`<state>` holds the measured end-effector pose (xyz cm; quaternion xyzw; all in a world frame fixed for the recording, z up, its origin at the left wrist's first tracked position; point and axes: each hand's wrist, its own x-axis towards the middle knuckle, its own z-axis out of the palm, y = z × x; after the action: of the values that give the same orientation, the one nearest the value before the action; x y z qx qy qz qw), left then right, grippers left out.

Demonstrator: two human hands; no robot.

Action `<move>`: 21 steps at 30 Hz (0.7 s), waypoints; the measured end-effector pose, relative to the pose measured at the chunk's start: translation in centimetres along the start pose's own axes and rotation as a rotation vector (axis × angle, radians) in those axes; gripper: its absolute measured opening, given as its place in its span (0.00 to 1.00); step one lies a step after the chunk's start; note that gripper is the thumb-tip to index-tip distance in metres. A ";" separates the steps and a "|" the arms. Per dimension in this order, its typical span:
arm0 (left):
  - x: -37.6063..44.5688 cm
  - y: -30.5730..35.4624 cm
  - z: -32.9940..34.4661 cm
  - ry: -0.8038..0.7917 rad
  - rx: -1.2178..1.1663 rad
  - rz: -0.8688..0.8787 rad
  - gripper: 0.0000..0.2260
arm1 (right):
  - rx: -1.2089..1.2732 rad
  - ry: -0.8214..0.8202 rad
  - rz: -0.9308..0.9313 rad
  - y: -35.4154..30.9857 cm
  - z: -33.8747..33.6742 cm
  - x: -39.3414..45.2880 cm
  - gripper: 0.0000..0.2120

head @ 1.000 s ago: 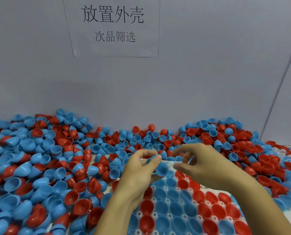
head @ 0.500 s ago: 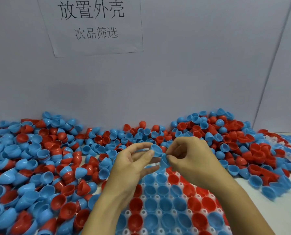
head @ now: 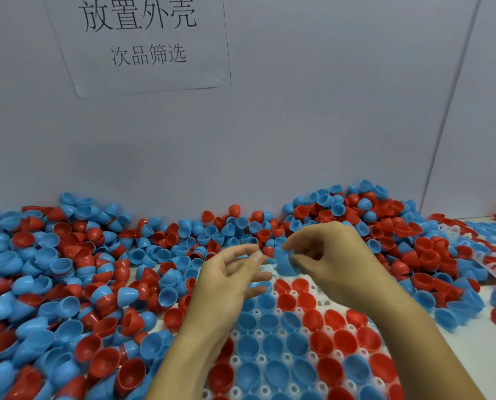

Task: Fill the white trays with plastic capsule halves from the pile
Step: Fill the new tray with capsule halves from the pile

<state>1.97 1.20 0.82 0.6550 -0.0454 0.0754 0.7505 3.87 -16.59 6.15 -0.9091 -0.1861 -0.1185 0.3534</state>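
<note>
The right hand pinches a blue capsule half above the far edge of the white tray, whose near pockets hold red and blue halves. The left hand hovers beside it with relaxed, parted fingers, holding nothing. The half should probably go open side up into an unfilled pocket. The pile surrounds the tray on the counter.

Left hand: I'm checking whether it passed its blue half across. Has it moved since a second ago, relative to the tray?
Yes. The left hand now holds nothing and sits slightly back from the tray's far edge; the right hand pinches the blue half.
</note>
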 end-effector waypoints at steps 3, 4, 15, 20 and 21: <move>0.4 -0.1 -0.9 0.088 -0.013 -0.007 0.08 | -0.085 0.057 0.113 1.8 -1.2 0.2 0.07; 0.5 -0.1 -1.3 0.112 -0.021 -0.010 0.07 | -0.135 0.050 0.144 2.4 -1.4 0.2 0.07; 0.5 0.4 -2.4 0.170 0.017 0.009 0.05 | -0.493 -0.272 0.346 4.6 1.2 0.5 0.13; 0.5 0.5 -2.9 0.184 0.089 -0.005 0.06 | -0.497 -0.332 0.369 4.1 1.0 0.7 0.16; 0.5 0.5 -3.0 0.194 0.103 -0.008 0.07 | -0.491 -0.321 0.360 3.8 1.0 0.8 0.17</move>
<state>2.26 4.27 1.01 0.6825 0.0340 0.1377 0.7170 6.27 -18.33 3.41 -0.9923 -0.0420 0.0490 0.1055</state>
